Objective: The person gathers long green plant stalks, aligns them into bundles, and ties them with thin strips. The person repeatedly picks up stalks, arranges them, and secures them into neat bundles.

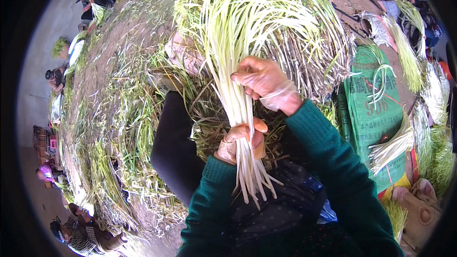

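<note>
My left hand (240,140), below, is wrapped round a bundle of long pale shoots (233,43), white at the stems, yellow-green at the drooping leaves. The stem ends hang loose below it over my dark lap. Higher on the bundle, my right hand (259,81), in a translucent glove, has its fingers closed on the shoots. Behind the bundle lies a large heap of similar stalks (319,52) with darker, dirty ends.
A green printed sack (376,123) on the right carries pale bunches (390,145). More bunches (404,62) line the right edge. Cut leaves litter the earth floor (119,52). Other people (76,233) sit along the left side and at upper right (426,24).
</note>
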Motion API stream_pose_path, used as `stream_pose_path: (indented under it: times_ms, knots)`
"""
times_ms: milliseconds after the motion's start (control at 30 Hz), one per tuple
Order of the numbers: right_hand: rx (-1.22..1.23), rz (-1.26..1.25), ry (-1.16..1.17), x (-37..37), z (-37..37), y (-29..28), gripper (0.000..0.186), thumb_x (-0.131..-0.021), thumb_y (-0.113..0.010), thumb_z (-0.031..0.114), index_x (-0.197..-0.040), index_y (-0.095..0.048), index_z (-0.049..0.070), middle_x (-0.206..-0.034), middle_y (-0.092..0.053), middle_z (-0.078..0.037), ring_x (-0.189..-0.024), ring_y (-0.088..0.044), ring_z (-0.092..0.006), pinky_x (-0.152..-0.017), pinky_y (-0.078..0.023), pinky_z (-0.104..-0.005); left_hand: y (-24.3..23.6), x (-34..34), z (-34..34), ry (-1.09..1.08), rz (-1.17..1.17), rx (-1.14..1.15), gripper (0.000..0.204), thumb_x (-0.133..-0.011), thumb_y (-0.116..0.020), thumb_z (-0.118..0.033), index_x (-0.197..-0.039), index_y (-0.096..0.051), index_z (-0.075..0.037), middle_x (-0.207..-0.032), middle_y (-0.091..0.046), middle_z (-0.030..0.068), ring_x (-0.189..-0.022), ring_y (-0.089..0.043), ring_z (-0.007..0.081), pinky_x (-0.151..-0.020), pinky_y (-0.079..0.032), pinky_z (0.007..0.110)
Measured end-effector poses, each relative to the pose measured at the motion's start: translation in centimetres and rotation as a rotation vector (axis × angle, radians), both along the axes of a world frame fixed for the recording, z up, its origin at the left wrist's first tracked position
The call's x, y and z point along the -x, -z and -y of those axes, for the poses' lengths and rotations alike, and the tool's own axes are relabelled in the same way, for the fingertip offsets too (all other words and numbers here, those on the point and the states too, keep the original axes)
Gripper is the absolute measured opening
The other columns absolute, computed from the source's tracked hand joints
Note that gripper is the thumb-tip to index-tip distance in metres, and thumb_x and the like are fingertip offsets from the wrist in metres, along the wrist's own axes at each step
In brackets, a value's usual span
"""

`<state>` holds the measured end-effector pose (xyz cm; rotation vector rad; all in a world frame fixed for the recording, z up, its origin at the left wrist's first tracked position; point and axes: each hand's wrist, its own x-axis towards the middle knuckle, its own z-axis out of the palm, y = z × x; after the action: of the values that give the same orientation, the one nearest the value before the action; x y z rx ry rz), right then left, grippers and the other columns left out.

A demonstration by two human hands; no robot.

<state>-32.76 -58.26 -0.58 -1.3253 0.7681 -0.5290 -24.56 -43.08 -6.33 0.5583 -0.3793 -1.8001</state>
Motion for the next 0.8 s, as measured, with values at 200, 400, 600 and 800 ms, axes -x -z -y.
stream_pose_path:
  times_ms: [200,400,600,800]
  knots:
    - [-0.031,0.117,0.069,0.3,0.7,2.7,0.009,-0.082,-0.062,0.010,-0.078,-0.058,0.003,-0.056,-0.053,-0.002,-0.039,-0.046,-0.0073,-0.032,-0.034,-0.0197,1.0,-0.1,-0.2,-0.034,-0.017,-0.070,0.041,-0.072,-0.064,-0.029,-0.099,-0.059,0.001,-0.083,-0.059,0.0137,-0.057,-0.051,0.0180,-0.053,-0.041,0.028]
    - [-0.103,0.143,0.245,3.6,0.5,1.3,0.008,-0.083,-0.060,0.009,-0.080,-0.057,0.002,-0.057,-0.052,0.000,-0.039,-0.046,-0.0056,-0.032,-0.035,-0.0186,1.8,-0.2,0.2,-0.049,0.108,-0.075,0.034,-0.075,-0.062,-0.018,-0.099,-0.062,0.006,-0.075,-0.059,0.0102,-0.064,-0.053,0.0159,-0.061,-0.044,0.027]
    - [-0.102,0.149,0.165,2.6,-0.9,0.4,0.007,-0.082,-0.060,0.010,-0.081,-0.059,0.003,-0.055,-0.052,0.000,-0.039,-0.045,-0.0057,-0.033,-0.034,-0.0191,0.3,0.7,0.1,-0.023,0.297,-0.136,0.044,-0.076,-0.063,-0.029,-0.103,-0.059,0.006,-0.068,-0.052,0.0078,-0.061,-0.051,0.0157,-0.059,-0.041,0.025]
    - [-0.156,0.048,0.107,1.9,-0.2,0.9,0.011,-0.082,-0.062,0.013,-0.079,-0.059,0.003,-0.052,-0.051,-0.001,-0.037,-0.044,-0.0073,-0.034,-0.032,-0.0220,1.8,0.3,0.2,-0.012,0.249,-0.029,0.049,-0.074,-0.064,-0.032,-0.104,-0.058,0.007,-0.066,-0.054,0.0097,-0.059,-0.050,0.0155,-0.057,-0.039,0.025]
